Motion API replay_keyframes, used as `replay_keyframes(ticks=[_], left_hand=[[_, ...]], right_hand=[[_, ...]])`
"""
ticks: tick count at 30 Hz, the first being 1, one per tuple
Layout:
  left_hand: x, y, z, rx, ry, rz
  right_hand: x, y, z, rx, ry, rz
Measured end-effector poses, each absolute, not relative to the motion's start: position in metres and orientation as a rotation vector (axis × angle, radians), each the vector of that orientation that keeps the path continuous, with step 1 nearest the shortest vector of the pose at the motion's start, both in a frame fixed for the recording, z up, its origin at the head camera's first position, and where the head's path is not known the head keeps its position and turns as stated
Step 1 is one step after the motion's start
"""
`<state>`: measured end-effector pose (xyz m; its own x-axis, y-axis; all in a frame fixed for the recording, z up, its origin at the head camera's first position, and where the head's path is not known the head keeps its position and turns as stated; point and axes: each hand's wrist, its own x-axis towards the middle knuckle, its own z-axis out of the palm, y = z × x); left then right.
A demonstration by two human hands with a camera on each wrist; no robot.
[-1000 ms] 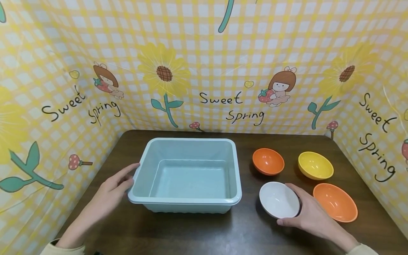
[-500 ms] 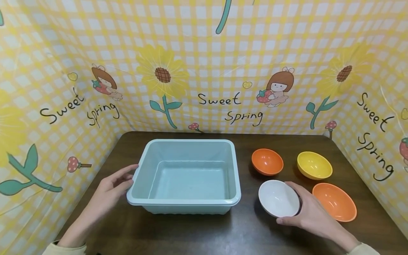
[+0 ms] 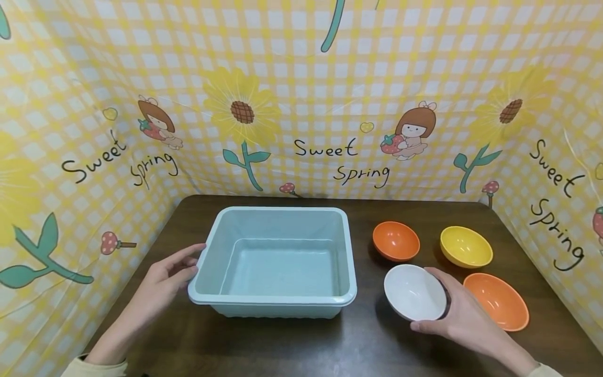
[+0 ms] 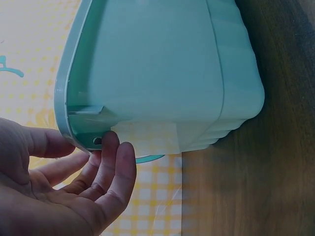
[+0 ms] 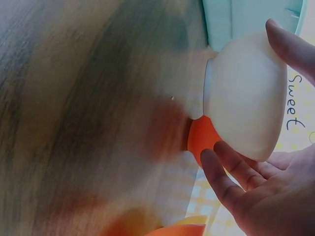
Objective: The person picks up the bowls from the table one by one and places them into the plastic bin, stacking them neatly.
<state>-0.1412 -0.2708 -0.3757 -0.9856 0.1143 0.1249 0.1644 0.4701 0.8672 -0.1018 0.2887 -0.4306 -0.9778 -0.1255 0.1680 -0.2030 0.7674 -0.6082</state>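
A light blue rectangular plastic basin (image 3: 282,300) stands on the dark wooden table, its inside bare. At its left rim is my left hand (image 3: 162,283); the left wrist view shows the thumb and curled fingers (image 4: 110,169) around the rim near a corner. My right hand (image 3: 464,314) grips a white bowl (image 3: 414,293) by its right side, thumb at the near edge and fingers at the far side. The bowl is held mouth up, tilted a little, close over the table. In the right wrist view, its pale outer wall (image 5: 246,98) and foot show.
Behind the white bowl sits a dark orange bowl (image 3: 395,241), with a yellow bowl (image 3: 466,247) to its right. A lighter orange bowl (image 3: 497,302) stands beside my right hand. A yellow checked cloth (image 3: 320,94) surrounds the table (image 3: 282,348) on the back and sides.
The white bowl, gripped by my right hand, has risen slightly. My left hand stays at the basin's left rim. The other bowls have not moved.
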Motion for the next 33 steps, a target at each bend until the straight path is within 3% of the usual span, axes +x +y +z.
replay_keyframes(ticks=[33], left_hand=[[-0.141, -0.271, -0.376, -0.251, -2.669, -1.544]], right_hand=[[-0.093, 0.284, -0.393, 0.258, -2.825, 0.940]])
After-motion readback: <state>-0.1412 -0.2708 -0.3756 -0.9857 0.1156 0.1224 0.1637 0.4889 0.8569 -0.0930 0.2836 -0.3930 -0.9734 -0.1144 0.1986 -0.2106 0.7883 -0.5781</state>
